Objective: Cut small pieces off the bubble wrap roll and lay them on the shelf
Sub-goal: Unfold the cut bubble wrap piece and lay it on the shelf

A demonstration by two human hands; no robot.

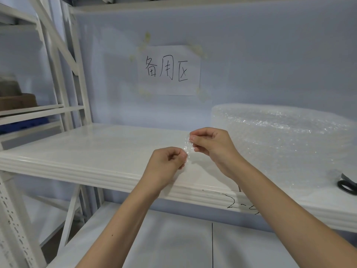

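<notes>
A small clear bubble wrap piece (pixel 187 147) hangs just above the white shelf (pixel 87 151), pinched at both ends. My left hand (pixel 166 163) grips its lower end with closed fingers. My right hand (pixel 210 144) grips its upper end between thumb and fingertips. The big bubble wrap roll (pixel 286 140) lies on the shelf to the right, close behind my right hand. Black-handled scissors (pixel 347 185) lie on the shelf at the far right edge, partly cut off by the frame.
A paper sign (pixel 169 70) with handwriting is taped to the back wall. White rack uprights (pixel 77 74) stand at the left, with a brown box (pixel 17 101) on the neighbouring rack. A lower shelf (pixel 154 244) runs beneath my forearms.
</notes>
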